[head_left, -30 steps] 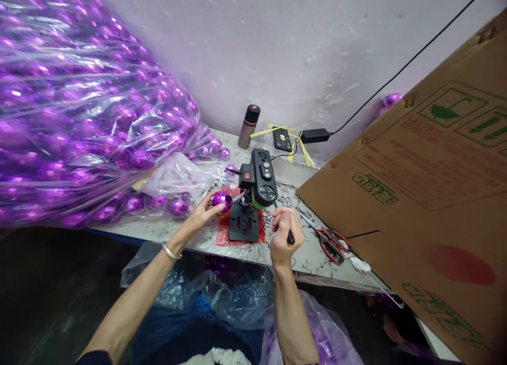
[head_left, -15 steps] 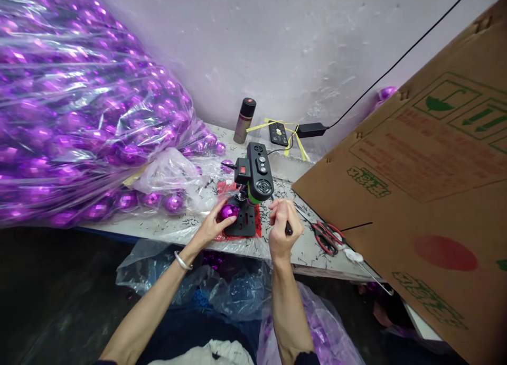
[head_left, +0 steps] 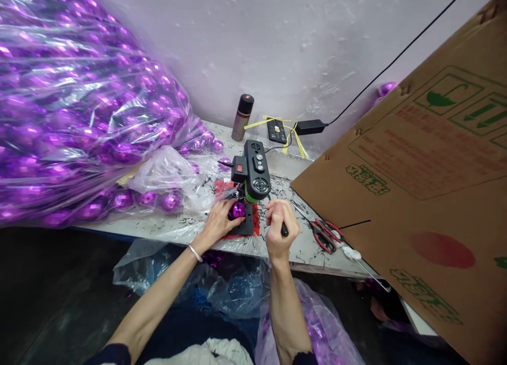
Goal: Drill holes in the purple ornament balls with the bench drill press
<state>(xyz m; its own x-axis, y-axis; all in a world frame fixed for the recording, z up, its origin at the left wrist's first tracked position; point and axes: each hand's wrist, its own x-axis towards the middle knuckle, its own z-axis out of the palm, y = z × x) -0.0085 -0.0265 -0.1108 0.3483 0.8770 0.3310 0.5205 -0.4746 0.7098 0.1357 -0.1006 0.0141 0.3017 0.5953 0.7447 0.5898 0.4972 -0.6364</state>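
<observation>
Purple ball (head_left: 238, 210) gripped in the left hand (head_left: 217, 223) near the black machine (head_left: 258, 170), probably to steady it; right hand (head_left: 279, 227) clenched round a handle (head_left: 284, 230).

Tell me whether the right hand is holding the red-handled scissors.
No, the scissors lie on the table, apart from the right hand.

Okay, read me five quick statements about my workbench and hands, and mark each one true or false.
1. The left hand holds a purple ball. True.
2. The right hand holds the scissors. False: the right hand holds a black handle; the scissors lie on the table.
3. A can with a black cap stands near the wall. True.
4. The bracelet is on the right wrist. False: the bracelet is on the left.
5. The cardboard box is blue. False: it's brown.
</observation>
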